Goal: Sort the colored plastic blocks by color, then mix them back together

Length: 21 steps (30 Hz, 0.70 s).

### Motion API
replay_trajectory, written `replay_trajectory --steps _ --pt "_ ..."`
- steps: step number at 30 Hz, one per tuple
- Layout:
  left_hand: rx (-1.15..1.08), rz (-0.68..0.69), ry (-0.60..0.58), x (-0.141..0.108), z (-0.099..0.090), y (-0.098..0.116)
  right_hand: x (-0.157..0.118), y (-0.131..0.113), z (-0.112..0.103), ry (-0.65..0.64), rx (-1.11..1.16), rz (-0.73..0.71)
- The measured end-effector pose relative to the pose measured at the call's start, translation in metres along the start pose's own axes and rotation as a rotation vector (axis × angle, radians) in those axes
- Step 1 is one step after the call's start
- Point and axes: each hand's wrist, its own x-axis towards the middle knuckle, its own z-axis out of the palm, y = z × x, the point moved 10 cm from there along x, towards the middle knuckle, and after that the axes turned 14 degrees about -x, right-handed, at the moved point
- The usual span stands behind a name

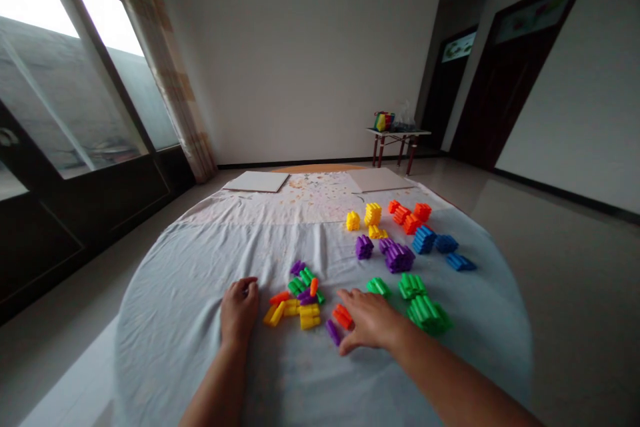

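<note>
At the far left of the frame stand a glazed door and a curtain. Right of them, in the lower left-centre, the left hand rests on the tablecloth with its fingers curled; nothing shows in it, though whether the hidden palm holds something cannot be told. A white board lies beyond it, toward the table's far edge. Just right of that hand, at the lower centre, sits the mixed pile of ridged plastic pieces, with yellow, orange, purple and green lying together, so this part appears unsorted. Next come a loose purple piece and an orange-red cluster, both apart from the pile. The right hand is spread low around the orange-red cluster, fingers and thumb apart on either side; it is not closed on it, and contact is hard to judge. Farther right, much appears done, since the pieces lie by colour: the yellow group and purple group right of centre, the green group below them, then the orange group and, rightmost, the blue group. Only the pile and the two loose items remain outside these groups.
</note>
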Motion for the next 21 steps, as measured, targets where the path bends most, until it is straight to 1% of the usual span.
replay_trajectory --steps 2,3,7,10,13,16,18,21 --pt "-0.024 -0.019 0.002 -0.001 -0.001 0.000 0.001 -0.004 0.012 -0.006 0.086 0.002" --pt "-0.034 -0.030 0.004 -0.002 -0.001 0.000 0.006 -0.007 0.015 0.020 0.146 -0.004" --pt "-0.067 -0.067 0.002 -0.007 -0.006 -0.001 0.030 -0.016 0.015 0.198 0.399 -0.028" --pt "-0.074 -0.082 0.005 -0.008 -0.013 -0.006 0.035 -0.011 0.017 0.314 0.557 -0.003" --pt "-0.022 -0.113 0.022 -0.001 -0.029 -0.014 0.031 -0.003 0.022 0.359 0.683 0.006" --pt "0.079 -0.121 0.058 0.009 -0.048 -0.022 0.027 -0.003 0.022 0.368 0.721 -0.034" --pt "0.235 -0.121 0.063 0.012 -0.058 -0.027 0.026 -0.005 0.020 0.361 0.707 -0.056" --pt "0.550 -0.161 -0.028 0.009 -0.063 -0.043 0.023 -0.010 0.016 0.372 0.635 -0.072"
